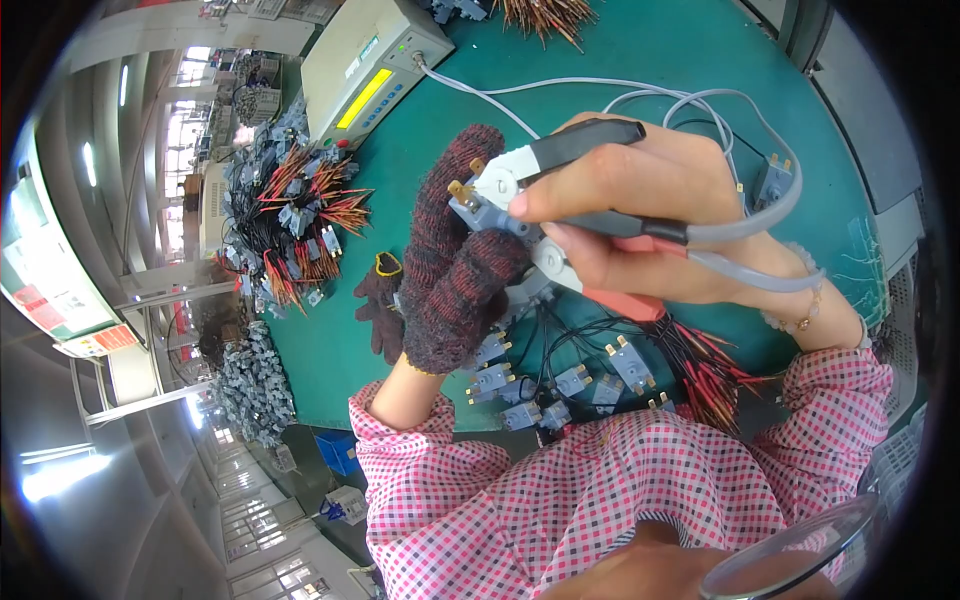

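Observation:
My left hand (pixel 445 275), in a dark red-and-black knitted glove, is closed around a small grey-blue switch (pixel 488 213) with brass terminals pointing up. Bare, my right hand (pixel 665 190) grips a black-handled test clip (pixel 585 143) and a red-handled test clip (pixel 622 302) together. The white jaw of the black clip is at the switch's terminals; whether it bites on one I cannot tell. Beside the switch's lower side sits the white jaw of the red clip. Grey cables (pixel 750 232) run from the clips.
A bench meter (pixel 365 75) with a lit yellow display stands at the far left of the green table (pixel 345 375). Wired switches lie heaped on the left (pixel 285 215), and several more (pixel 625 365) lie near my body. An empty dark glove (pixel 380 310) rests beside my left wrist.

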A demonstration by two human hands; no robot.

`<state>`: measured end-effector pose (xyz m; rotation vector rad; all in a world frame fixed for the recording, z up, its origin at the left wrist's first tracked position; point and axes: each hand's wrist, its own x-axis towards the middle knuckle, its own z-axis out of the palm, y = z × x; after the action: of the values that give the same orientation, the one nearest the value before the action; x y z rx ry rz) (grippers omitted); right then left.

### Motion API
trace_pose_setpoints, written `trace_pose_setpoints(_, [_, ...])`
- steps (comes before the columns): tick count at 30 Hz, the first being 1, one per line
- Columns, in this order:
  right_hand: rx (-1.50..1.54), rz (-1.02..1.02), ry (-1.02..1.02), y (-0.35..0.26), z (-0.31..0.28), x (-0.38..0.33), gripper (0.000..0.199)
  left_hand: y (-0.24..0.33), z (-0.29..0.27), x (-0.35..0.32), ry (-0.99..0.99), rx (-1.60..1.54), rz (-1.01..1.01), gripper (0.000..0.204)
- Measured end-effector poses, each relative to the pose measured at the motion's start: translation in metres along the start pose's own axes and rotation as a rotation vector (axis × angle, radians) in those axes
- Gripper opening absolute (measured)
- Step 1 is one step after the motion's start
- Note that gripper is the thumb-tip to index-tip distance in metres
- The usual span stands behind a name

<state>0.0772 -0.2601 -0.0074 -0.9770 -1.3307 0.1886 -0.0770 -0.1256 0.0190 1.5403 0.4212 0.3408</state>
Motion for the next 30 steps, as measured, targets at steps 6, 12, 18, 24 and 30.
trace_pose_setpoints(6, [-0.120, -0.054, -0.016, 0.000, -0.005, 0.002, 0.029, 0.004, 0.001, 0.002, -0.001, -0.036, 0.002, 0.067])
trace_pose_setpoints(12, [0.213, 0.162, 0.383, -0.016, -0.035, 0.016, 0.014, 0.021, -0.043, -0.013, -0.155, 0.346, 0.104, 0.049])
trace_pose_setpoints(18, [-0.049, 0.289, 0.420, -0.038, -0.080, 0.027, 0.023, 0.066, -0.044, 0.007, -0.779, 1.029, -0.021, 0.025])
trace_pose_setpoints(24, [-0.293, 0.233, 0.334, -0.037, -0.079, 0.026, 0.016, 0.033, 0.026, 0.055, -0.654, 1.633, 0.657, 0.014])
trace_pose_setpoints(30, [-0.159, 0.180, 0.349, -0.036, -0.082, 0.022, 0.013, -0.054, 0.098, 0.072, -0.896, 1.563, 1.128, 0.019])
